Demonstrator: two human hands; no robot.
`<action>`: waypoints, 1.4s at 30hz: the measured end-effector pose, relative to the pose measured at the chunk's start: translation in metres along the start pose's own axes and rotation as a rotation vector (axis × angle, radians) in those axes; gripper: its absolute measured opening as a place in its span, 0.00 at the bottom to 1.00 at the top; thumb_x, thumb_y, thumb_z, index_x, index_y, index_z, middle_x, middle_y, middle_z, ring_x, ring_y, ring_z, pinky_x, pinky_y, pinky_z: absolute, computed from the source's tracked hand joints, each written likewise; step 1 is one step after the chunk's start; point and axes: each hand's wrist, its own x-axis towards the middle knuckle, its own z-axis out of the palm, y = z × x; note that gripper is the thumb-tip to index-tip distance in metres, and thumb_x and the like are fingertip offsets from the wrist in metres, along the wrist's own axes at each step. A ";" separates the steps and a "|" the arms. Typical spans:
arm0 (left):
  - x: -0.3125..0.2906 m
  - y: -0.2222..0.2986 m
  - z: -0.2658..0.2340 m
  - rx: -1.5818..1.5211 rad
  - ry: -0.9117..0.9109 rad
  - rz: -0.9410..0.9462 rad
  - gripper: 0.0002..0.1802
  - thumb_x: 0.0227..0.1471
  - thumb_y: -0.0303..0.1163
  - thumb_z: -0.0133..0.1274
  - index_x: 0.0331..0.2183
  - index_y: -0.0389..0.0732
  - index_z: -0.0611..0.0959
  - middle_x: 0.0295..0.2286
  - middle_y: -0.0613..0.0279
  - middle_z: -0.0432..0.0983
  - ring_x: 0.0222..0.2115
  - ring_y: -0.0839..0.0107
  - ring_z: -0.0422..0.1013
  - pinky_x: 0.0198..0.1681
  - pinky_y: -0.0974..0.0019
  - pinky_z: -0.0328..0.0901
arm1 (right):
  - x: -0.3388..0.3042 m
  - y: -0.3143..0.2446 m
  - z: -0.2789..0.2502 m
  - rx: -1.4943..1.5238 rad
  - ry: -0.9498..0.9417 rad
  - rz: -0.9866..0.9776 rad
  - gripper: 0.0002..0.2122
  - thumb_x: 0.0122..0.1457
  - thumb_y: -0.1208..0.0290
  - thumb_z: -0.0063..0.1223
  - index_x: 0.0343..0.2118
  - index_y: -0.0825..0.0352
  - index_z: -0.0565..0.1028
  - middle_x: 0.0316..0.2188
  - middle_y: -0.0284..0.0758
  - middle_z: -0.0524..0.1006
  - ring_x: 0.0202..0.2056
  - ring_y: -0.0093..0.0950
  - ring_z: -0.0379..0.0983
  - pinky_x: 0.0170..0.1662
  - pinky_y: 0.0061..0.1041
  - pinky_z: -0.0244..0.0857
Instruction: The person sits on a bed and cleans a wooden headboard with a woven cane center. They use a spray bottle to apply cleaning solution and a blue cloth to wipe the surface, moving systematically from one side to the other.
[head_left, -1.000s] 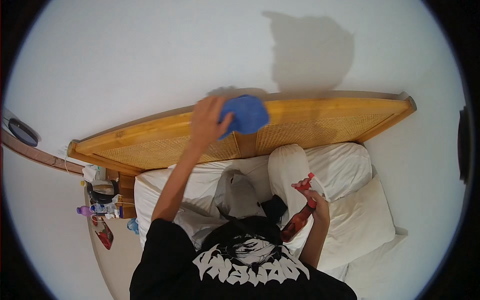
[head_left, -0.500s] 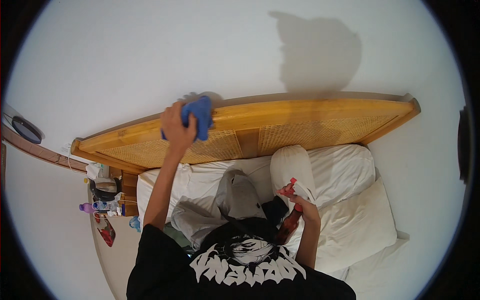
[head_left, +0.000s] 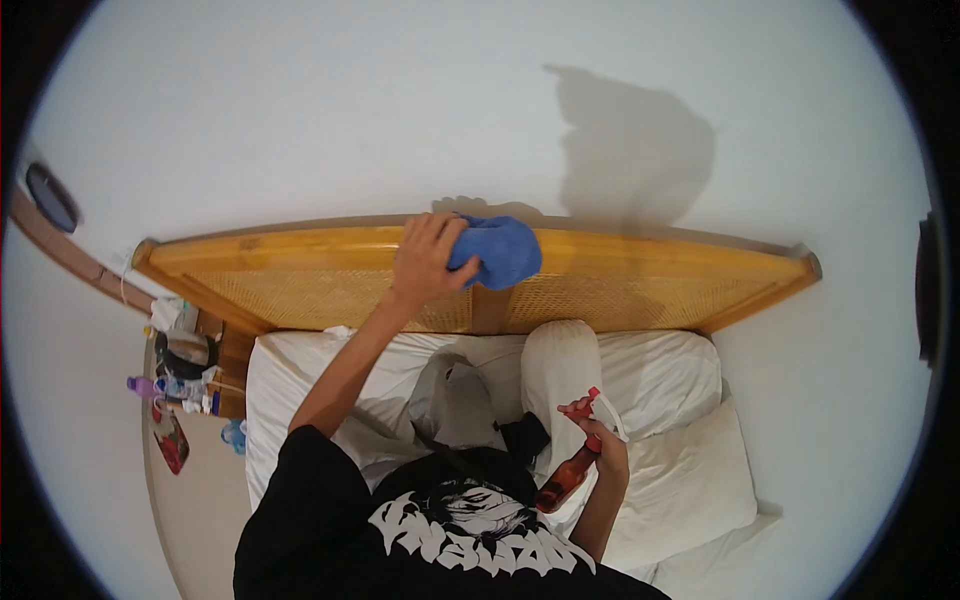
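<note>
My left hand (head_left: 428, 257) grips a blue cloth (head_left: 500, 252) and presses it on the top rail of a wooden headboard (head_left: 330, 245), close to the middle. The cloth hangs a little over the rail's front. In my right hand (head_left: 605, 440) is a spray bottle (head_left: 570, 476) with a reddish-brown see-through body and a red and white trigger head. I hold it round the neck, tilted, low over the bed in front of my chest. Woven cane panels (head_left: 340, 300) fill the headboard below the rail.
I kneel in grey trousers (head_left: 455, 400) on a white-sheeted bed. A bolster (head_left: 562, 375) and pillows (head_left: 690, 480) lie to the right. At left, a bedside table carries a kettle (head_left: 187, 352) and several bottles. A white wall (head_left: 400, 100) rises behind the headboard.
My left hand has slid the blue cloth rightward along the rail, from left of the middle to about the middle. The spray bottle remains in my right hand, slightly lower in view.
</note>
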 end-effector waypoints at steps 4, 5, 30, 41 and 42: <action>-0.038 -0.069 -0.054 0.150 0.050 -0.037 0.23 0.39 0.39 0.61 0.38 0.38 0.77 0.35 0.54 0.72 0.36 0.54 0.68 0.41 0.55 0.62 | 0.015 0.007 0.009 -0.037 -0.055 0.053 0.15 0.46 0.83 0.47 0.40 0.73 0.70 0.37 0.39 0.74 0.47 0.39 0.72 0.59 0.42 0.58; -0.046 -0.084 -0.066 0.190 0.055 -0.053 0.23 0.39 0.39 0.61 0.38 0.37 0.77 0.34 0.53 0.72 0.36 0.54 0.68 0.41 0.55 0.62 | 0.019 0.009 0.011 -0.027 -0.086 0.055 0.16 0.46 0.84 0.47 0.41 0.74 0.71 0.37 0.40 0.74 0.47 0.39 0.72 0.59 0.39 0.58; -0.207 -0.401 -0.348 0.444 0.299 -0.596 0.13 0.57 0.35 0.51 0.41 0.38 0.76 0.33 0.43 0.75 0.36 0.45 0.71 0.38 0.55 0.65 | 0.020 0.026 0.140 -0.281 -0.073 0.077 0.16 0.46 0.81 0.48 0.41 0.73 0.69 0.36 0.40 0.71 0.47 0.40 0.70 0.61 0.43 0.57; -0.225 -0.421 -0.339 0.681 0.640 -0.630 0.18 0.55 0.36 0.54 0.43 0.33 0.78 0.36 0.44 0.78 0.37 0.51 0.76 0.42 0.58 0.68 | 0.037 0.028 0.176 -0.390 -0.111 0.119 0.11 0.48 0.82 0.55 0.37 0.72 0.73 0.36 0.38 0.76 0.46 0.36 0.74 0.57 0.34 0.59; -0.218 -0.413 -0.334 0.588 0.661 -0.652 0.18 0.55 0.35 0.55 0.43 0.32 0.78 0.36 0.43 0.77 0.37 0.50 0.75 0.42 0.58 0.67 | 0.040 0.028 0.180 -0.392 -0.128 0.116 0.11 0.48 0.82 0.55 0.37 0.72 0.74 0.36 0.38 0.76 0.46 0.36 0.74 0.56 0.34 0.59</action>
